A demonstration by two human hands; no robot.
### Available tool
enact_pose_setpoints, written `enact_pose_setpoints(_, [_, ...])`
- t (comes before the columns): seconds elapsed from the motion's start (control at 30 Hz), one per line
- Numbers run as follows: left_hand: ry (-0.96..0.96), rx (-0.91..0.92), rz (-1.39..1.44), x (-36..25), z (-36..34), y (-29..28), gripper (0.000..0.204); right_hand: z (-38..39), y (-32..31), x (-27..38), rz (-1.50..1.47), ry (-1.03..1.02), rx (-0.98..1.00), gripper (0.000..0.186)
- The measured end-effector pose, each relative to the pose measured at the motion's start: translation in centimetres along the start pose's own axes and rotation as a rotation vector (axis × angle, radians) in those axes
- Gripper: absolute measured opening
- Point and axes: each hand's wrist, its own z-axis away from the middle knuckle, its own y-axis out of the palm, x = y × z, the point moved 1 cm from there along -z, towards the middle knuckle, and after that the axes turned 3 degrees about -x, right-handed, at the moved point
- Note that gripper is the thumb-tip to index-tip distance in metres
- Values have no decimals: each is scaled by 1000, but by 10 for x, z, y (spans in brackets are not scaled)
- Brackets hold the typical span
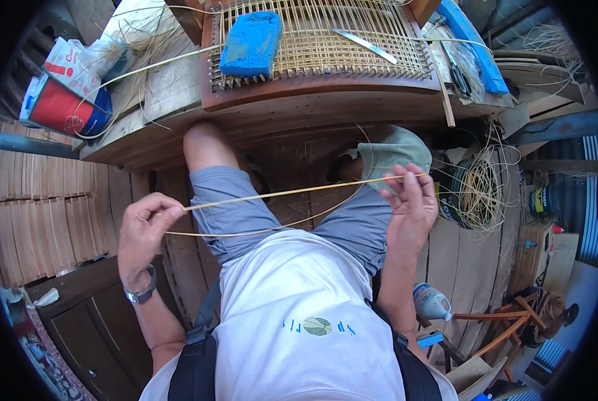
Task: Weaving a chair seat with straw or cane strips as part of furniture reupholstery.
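Note:
A long, thin yellow cane strand [299, 192] is stretched nearly straight across my lap, and its slack length hangs in a loop below. At its left end, my left hand [145, 230] pinches the strand between thumb and fingertips. Higher up on the right, my right hand [411, 210] has the strand at its thumb and fingers, with the palm turned up. Beyond my knees lies a wooden frame [235, 99] with a partly woven cane panel [319, 50]. On that panel rest a blue sponge [251, 43] and a narrow pale blade [365, 47].
A red and blue bucket [72, 107] stands at the workbench's left end [168, 83]. Tangled cane [482, 194] spills from a dark container at my right. Stacked wooden pieces [42, 214] are at left; a plastic jug [432, 302] sits beside my right forearm.

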Motion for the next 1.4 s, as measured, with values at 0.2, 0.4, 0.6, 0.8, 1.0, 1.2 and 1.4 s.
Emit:
enact_pose_setpoints(0.2, [-1, -351, -350, 44, 11, -81, 15, -29, -26, 9, 6, -69, -136, 25])
enact_pose_setpoints(0.4, [-57, -497, -607, 90, 28, -152, 16, -31, -24, -3, -105, -24, -78, 22])
enact_pose_setpoints(0.6, [49, -598, -1219, 104, 15, -129, 22, -12, -2, -22, -65, 63, 21, 16])
enact_pose_setpoints(0.8, [262, -6, 74, -41, -12, 113, 36, 34, 47, -55, 76, 299, 276, 12])
enact_pose_setpoints(1.0, [-59, 289, 293, -24, -16, 125, 14, 1, 22, -32, -102, 121, 32, 17])
enact_pose_setpoints(1.2, [-66, 268, 335, 11, -21, 81, 13, -20, -18, -33, -33, 117, -27, 22])
enact_pose_setpoints(1.4, [-55, 179, 241, 17, -23, 57, 14, -28, -31, -33, -11, 76, -107, 24])
